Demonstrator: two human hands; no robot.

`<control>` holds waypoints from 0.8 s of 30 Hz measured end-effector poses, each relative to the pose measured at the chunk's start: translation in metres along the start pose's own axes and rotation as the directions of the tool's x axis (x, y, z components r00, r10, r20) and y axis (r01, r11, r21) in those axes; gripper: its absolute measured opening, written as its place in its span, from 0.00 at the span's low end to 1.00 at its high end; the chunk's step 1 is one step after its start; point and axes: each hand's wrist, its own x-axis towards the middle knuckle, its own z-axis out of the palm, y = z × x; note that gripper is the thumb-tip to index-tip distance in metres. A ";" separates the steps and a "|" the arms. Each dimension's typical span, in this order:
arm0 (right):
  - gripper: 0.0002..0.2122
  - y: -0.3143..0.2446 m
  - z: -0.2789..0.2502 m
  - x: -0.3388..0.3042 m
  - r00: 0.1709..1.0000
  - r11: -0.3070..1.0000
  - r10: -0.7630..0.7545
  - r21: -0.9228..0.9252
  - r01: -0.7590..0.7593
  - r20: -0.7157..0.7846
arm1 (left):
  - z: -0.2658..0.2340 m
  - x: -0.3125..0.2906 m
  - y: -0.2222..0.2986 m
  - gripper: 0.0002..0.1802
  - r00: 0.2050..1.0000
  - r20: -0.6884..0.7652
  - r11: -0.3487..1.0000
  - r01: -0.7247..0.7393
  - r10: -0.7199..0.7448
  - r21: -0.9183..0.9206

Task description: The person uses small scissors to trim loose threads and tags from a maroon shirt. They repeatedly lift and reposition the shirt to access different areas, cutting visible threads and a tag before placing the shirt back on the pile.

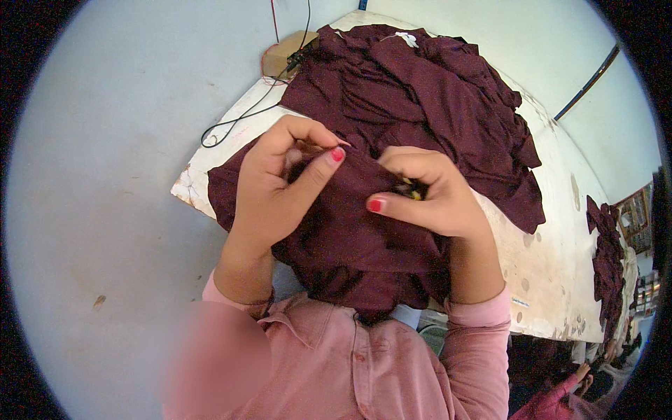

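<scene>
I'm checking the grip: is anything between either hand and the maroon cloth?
Nothing visible at the left hand, which pinches the maroon cloth directly. At the right hand, a small black-and-yellow object, unclear in kind, sits within the grasp and may be in the way.

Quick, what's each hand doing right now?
Left hand: closed, pinching the maroon cloth.
Right hand: curled around a small black-and-yellow thing; can't tell what it is.
</scene>
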 end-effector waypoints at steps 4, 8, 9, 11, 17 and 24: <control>0.11 -0.012 -0.023 -0.026 0.979 0.974 0.204 0.109 -0.201 -0.023 | -0.011 0.000 0.001 0.07 0.998 -0.060 1.000 0.015 -0.014 0.007; 0.11 -0.014 -0.041 -0.048 0.968 0.967 0.244 0.096 -0.238 -0.059 | -0.015 -0.001 -0.002 0.09 0.994 -0.083 0.997 0.062 -0.065 -0.034; 0.11 -0.013 -0.044 -0.053 0.966 0.969 0.247 0.046 -0.244 -0.072 | -0.015 -0.001 -0.003 0.09 0.993 -0.087 0.997 0.072 -0.075 -0.036; 0.11 -0.014 -0.046 -0.061 0.961 0.966 0.256 0.055 -0.252 -0.106 | -0.018 -0.001 -0.005 0.09 0.991 -0.083 0.994 0.103 -0.105 -0.038; 0.07 -0.018 -0.036 -0.062 0.950 0.965 0.257 0.105 -0.241 -0.179 | 0.005 0.006 -0.016 0.17 0.980 -0.043 0.921 -0.166 0.193 0.353; 0.05 -0.024 -0.031 -0.062 0.963 0.982 0.185 0.064 -0.176 -0.195 | 0.031 0.024 -0.002 0.11 0.743 0.669 0.979 -0.158 0.033 0.127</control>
